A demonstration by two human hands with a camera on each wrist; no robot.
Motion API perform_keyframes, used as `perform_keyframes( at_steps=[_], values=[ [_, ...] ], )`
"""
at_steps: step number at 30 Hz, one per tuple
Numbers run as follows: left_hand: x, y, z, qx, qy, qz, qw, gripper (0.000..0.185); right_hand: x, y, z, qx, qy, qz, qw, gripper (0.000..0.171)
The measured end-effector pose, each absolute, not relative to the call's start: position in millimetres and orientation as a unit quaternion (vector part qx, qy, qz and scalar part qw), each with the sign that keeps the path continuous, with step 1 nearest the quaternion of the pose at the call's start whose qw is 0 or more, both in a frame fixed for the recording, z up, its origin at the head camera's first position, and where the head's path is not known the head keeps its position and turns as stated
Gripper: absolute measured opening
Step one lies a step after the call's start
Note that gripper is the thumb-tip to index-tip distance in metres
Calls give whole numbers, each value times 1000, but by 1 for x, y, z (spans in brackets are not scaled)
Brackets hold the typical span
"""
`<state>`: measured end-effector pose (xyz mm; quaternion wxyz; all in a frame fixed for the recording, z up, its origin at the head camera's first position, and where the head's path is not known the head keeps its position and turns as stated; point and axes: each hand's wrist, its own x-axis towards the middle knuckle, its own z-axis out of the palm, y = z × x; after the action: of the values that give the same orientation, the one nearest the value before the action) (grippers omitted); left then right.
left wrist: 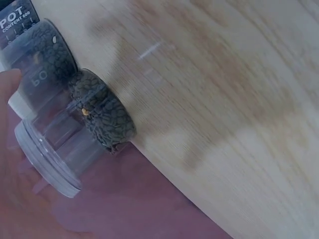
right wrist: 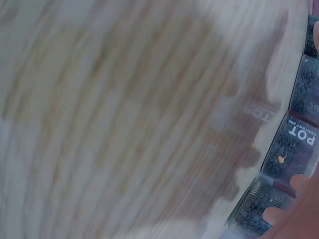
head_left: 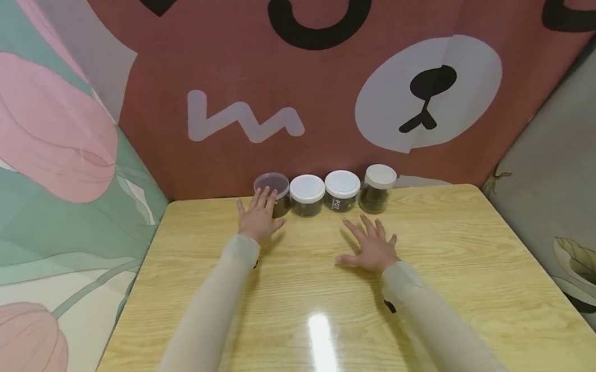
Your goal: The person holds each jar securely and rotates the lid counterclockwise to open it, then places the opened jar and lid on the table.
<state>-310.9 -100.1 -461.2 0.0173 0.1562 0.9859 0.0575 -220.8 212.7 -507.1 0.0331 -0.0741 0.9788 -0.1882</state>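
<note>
Four seed-filled jars in a row at the worktop's (head_left: 435, 291) far edge. Left hand (head_left: 259, 217) fingers straight against the clear-lidded jar (head_left: 275, 191), likely steadying it. Right hand (head_left: 373, 245) flat, spread, holding nothing, nearer than the jars.

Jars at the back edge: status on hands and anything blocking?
Left hand open, fingers against clear-lidded jar. Right hand open, flat on table, short of the three white-lidded jars. Nothing between hands and jars.
</note>
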Motion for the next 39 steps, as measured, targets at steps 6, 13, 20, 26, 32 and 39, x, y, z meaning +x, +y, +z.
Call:
perform_keyframes(
  at_steps=[6, 13, 20, 26, 32, 39],
  values=[
    [-307, -103, -462, 161, 985, 65, -18, 80, -219, 205, -509, -81, 977, -197, 31, 107],
    [-302, -113, -481, 187, 968, 113, -124, 58, -218, 196, -508, -89, 974, -206, 25, 108],
    [-290, -115, -492, 219, 934, 224, -174, 36, -216, 183, -510, -102, 965, -242, 14, 108],
    [-281, -111, -498, 225, 915, 256, -216, 47, -214, 168, -512, -121, 953, -278, -4, 110],
    [-272, -109, -505, 247, 897, 281, -235, 48, -213, 155, -514, -124, 937, -325, 11, 115],
    [-261, -107, -504, 267, 887, 304, -221, 45, -213, 144, -517, -110, 901, -417, 47, 116]
  ],
)
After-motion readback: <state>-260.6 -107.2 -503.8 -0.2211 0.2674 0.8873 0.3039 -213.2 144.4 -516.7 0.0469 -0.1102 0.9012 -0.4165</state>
